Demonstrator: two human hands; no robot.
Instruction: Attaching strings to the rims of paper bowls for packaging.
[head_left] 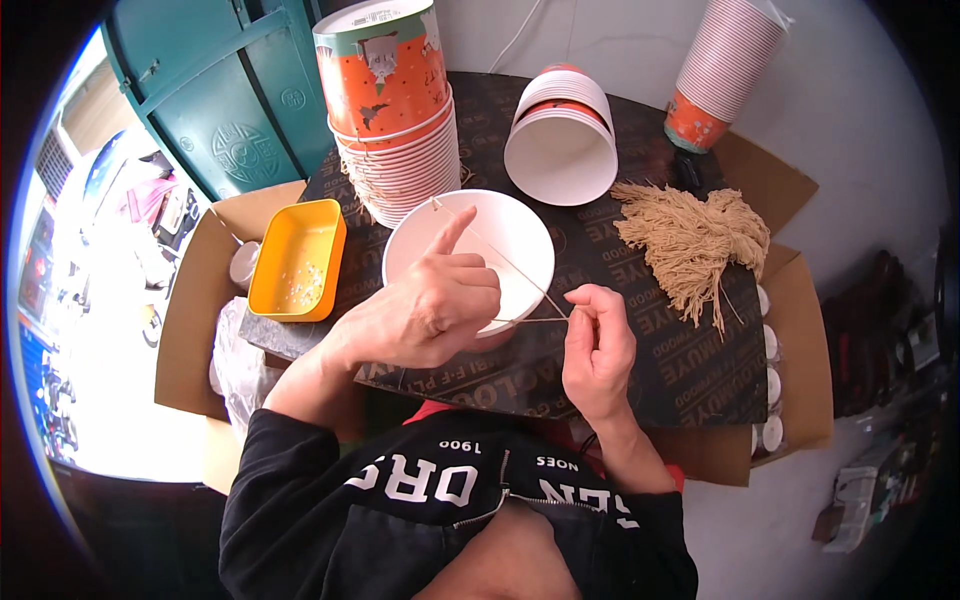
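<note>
A thin tan string (522, 274) is stretched taut over a white paper bucket (535, 235) at the table's near middle. My left hand (432, 308) is above the bucket's near left rim, index finger pointing out and the other fingers curled around the string. To its right, my right hand (598, 350) pinches the string between thumb and fingertips. Two lengths of string meet at the right fingertips: one runs up beside the left index finger, the other comes from the curled left fingers. The bucket's near rim is partly hidden by my left hand.
Behind the bucket rises a tall stack of orange-printed paper buckets (385, 100). More buckets (562, 155) lie tipped beside it, and another stack (725, 65) leans at back right. A bundle of tan strings (690, 240) lies right; a yellow tray (330, 262) with small white bits sits left.
</note>
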